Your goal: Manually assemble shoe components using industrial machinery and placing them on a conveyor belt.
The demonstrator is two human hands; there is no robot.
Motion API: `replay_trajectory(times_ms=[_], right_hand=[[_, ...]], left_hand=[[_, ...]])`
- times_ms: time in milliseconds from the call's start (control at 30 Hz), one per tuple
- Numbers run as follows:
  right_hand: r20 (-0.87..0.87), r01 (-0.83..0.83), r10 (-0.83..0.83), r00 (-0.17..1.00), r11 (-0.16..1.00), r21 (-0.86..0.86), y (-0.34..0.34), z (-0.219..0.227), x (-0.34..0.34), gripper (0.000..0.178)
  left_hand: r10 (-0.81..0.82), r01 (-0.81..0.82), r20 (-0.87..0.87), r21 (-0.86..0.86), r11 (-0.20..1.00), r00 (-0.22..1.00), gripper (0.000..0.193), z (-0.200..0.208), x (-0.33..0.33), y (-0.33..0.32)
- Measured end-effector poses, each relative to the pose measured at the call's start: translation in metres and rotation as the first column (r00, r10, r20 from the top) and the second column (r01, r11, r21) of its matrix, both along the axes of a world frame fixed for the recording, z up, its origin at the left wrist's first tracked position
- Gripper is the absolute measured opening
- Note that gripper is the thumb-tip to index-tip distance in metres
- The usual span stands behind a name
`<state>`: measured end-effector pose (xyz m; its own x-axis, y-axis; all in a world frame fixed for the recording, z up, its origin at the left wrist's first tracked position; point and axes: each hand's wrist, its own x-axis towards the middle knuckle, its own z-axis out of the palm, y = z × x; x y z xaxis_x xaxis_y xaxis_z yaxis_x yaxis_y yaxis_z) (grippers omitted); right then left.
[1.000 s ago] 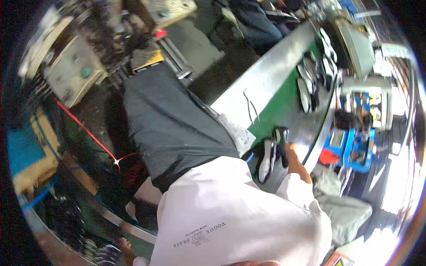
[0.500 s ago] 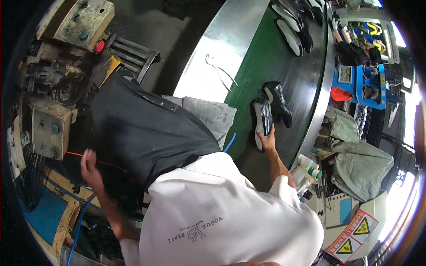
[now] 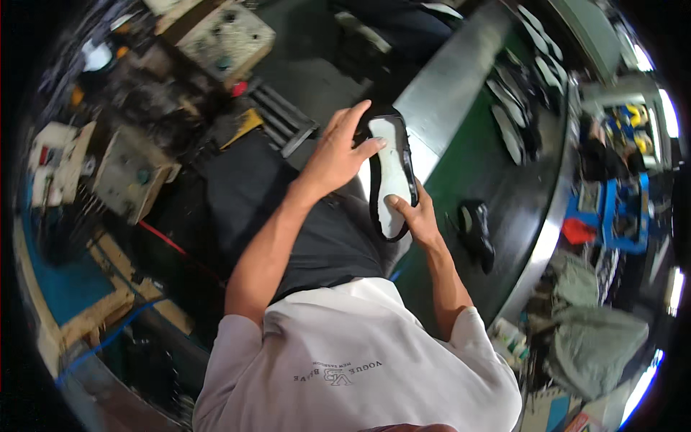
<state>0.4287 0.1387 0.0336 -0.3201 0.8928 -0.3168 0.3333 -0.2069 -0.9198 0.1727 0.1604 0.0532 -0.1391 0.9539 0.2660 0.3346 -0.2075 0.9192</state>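
Note:
A black shoe (image 3: 392, 173) is held up in front of me, its pale underside facing me and its dark edge standing round it. My right hand (image 3: 417, 212) grips the lower end, thumb pressed on the pale surface and fingers behind the side. At the upper end, my left hand (image 3: 338, 155) has its fingers stretched out and spread, with the thumb tip over the pale surface. Whether that thumb presses on it I cannot tell. Another black shoe (image 3: 476, 234) rests on the green conveyor belt (image 3: 439, 191), to the right of my right hand.
Several shoes (image 3: 512, 119) lie farther up the belt. A metal ledge (image 3: 450, 79) runs along the belt's near side. Machine control boxes (image 3: 133, 173) stand at left. Bottles (image 3: 509, 337) and a grey cloth cover (image 3: 597, 338) are at lower right.
My right hand has lifted one shoe off the belt, brought it leftward and turned its underside up. My left hand has come from the far left up to the shoe. The view has shifted.

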Motion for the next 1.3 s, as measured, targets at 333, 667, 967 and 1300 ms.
replay_trajectory(times_ms=[333, 667, 967, 1300], right_hand=[[-0.085, -0.590, 0.632, 0.771, 0.758, 0.279, 0.027, 0.017, -0.168, 0.108], [-0.057, -0.674, 0.758, 0.650, 0.609, 0.419, -0.003, -0.067, -0.229, 0.103], [-0.003, -0.599, 0.744, 0.668, 0.540, 0.591, -0.010, -0.051, -0.222, 0.094], [-0.003, -0.578, 0.697, 0.717, 0.597, 0.556, -0.010, -0.068, -0.215, 0.105]], left_hand=[[0.348, -0.317, -0.180, 0.177, 0.932, 0.920, 0.060, 0.065, -0.126, -0.133], [0.364, -0.364, 0.009, -0.033, 0.931, 0.931, 0.113, 0.087, -0.101, -0.181], [0.333, -0.324, -0.063, 0.117, 0.939, 0.941, 0.071, 0.074, -0.100, -0.167], [0.310, -0.307, -0.010, 0.108, 0.945, 0.951, 0.059, 0.075, -0.095, -0.157]])
